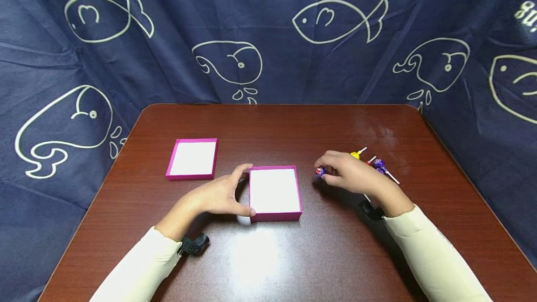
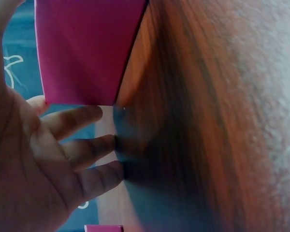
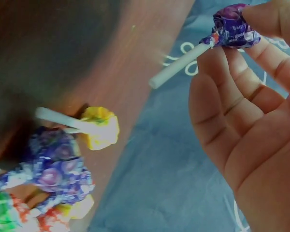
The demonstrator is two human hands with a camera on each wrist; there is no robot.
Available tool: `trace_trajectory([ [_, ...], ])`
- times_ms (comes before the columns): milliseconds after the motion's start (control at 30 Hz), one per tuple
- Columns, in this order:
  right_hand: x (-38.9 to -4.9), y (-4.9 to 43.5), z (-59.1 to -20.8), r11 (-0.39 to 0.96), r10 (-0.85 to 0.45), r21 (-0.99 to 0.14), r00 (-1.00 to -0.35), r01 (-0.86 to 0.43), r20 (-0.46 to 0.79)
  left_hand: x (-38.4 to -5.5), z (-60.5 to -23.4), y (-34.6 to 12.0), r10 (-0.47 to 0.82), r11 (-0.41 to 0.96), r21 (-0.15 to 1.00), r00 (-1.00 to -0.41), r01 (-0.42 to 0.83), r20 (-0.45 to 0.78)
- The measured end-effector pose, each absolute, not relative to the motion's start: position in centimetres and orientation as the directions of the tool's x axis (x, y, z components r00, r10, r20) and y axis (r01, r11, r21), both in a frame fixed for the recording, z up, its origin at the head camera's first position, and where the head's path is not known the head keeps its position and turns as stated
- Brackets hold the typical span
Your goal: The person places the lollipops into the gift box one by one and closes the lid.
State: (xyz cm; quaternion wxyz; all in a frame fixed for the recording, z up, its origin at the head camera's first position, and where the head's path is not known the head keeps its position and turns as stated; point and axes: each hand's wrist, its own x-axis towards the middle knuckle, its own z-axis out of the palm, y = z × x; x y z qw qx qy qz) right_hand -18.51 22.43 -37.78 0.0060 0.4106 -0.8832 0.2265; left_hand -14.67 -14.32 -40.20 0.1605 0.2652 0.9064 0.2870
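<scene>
My left hand (image 1: 218,195) holds a pink square box (image 1: 274,190) with a white inside by its left side, the thumb at the near left corner and the index finger at the far left corner. In the left wrist view, the box's pink wall (image 2: 87,53) shows above the other fingers, which are spread. My right hand (image 1: 350,171), to the right of the box, pinches a purple-wrapped lollipop (image 1: 320,171) by its candy end. Its white stick (image 3: 179,66) points away from the fingers in the right wrist view.
A second pink box part (image 1: 193,158) with a white inside lies at the back left of the table. Beyond the right hand lie several lollipops, among them a yellow one (image 1: 355,154) and a purple one (image 1: 379,164). A dark blue cloth (image 1: 277,73) hangs behind the table.
</scene>
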Motion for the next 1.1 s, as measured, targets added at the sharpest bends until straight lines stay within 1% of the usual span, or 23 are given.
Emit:
trace_trajectory([
  [167, -18.0, 21.3, -36.6, 0.525, -0.748, -0.403, -0.632, -0.750, 0.202, -14.8, -40.0, -14.3, 0.572, 0.699, 0.607, -0.805, 0.378, -0.157],
  [433, -17.1, 17.8, -34.5, 0.420, -0.831, -0.440, -0.532, -0.793, 0.165, -15.0, -39.7, -14.2, 0.568, 0.706, 0.608, -0.802, 0.362, -0.183],
  [700, -17.3, 14.9, -33.7, 0.352, -0.884, -0.431, -0.446, -0.831, 0.138, -15.3, -39.6, -14.2, 0.591, 0.718, 0.569, -0.783, 0.401, -0.194],
  [833, -17.5, 13.9, -33.8, 0.338, -0.900, -0.433, -0.422, -0.835, 0.111, -15.2, -39.5, -14.1, 0.588, 0.726, 0.561, -0.783, 0.398, -0.205],
  [1100, -17.9, 12.0, -34.2, 0.329, -0.921, -0.437, -0.387, -0.837, 0.050, -15.0, -39.4, -14.0, 0.557, 0.743, 0.560, -0.802, 0.366, -0.215],
])
